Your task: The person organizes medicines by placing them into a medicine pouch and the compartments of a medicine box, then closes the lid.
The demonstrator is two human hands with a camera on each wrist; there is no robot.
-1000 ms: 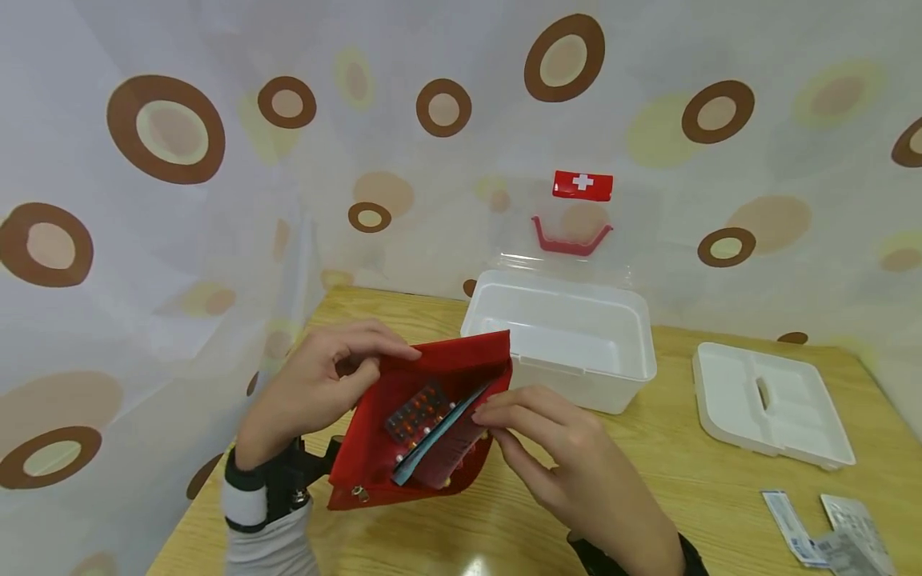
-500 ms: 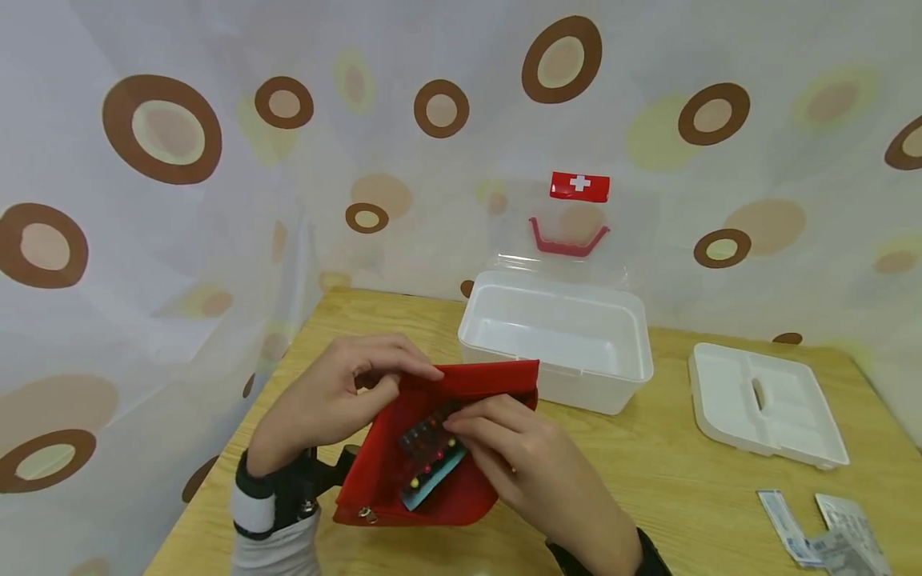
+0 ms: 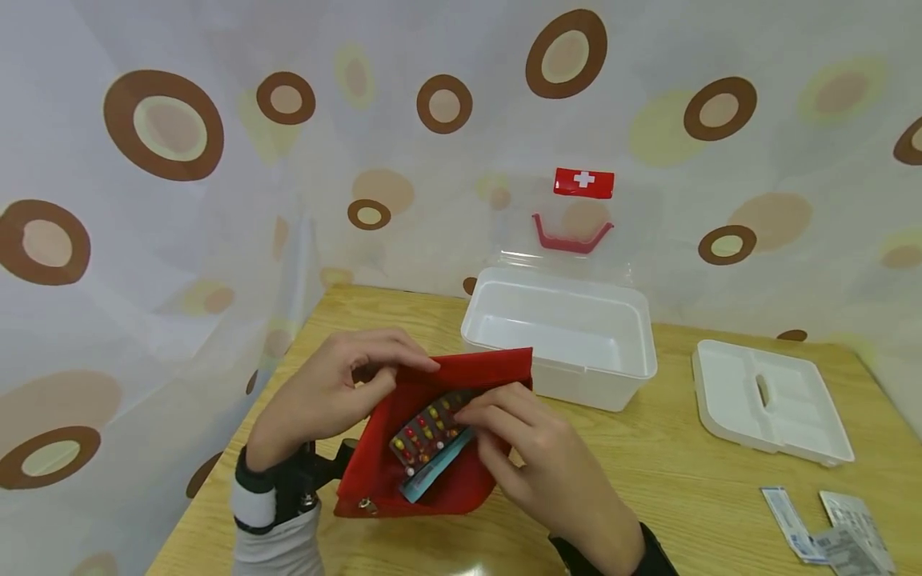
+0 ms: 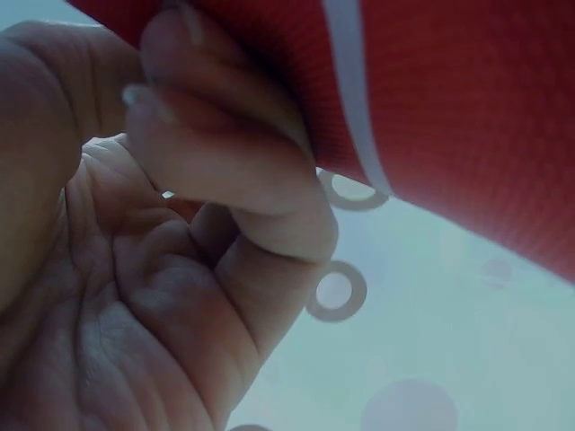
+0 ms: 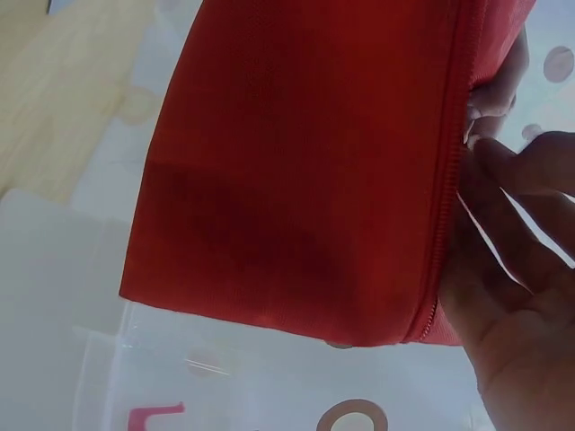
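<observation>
A red zip pouch is held tilted above the table, its mouth towards me. My left hand grips its upper left edge between thumb and fingers, seen also in the left wrist view against the red cloth. Inside lies a blister pack of red and yellow capsules, with a pale blue flat packet along its lower side. My right hand reaches into the opening and pinches the pack's right end. Its fingertips are partly hidden behind the pouch's zipped edge in the right wrist view.
Behind the pouch stands an open white box, its clear lid raised with a red handle and a white-cross label. A white divided tray lies to the right. Nearer are a thin packet and silver blister packs.
The right hand has moved left and deeper into the pouch. The packs inside have shifted, so the red and yellow capsules now face up. The pouch has moved slightly right, still in the left hand.
</observation>
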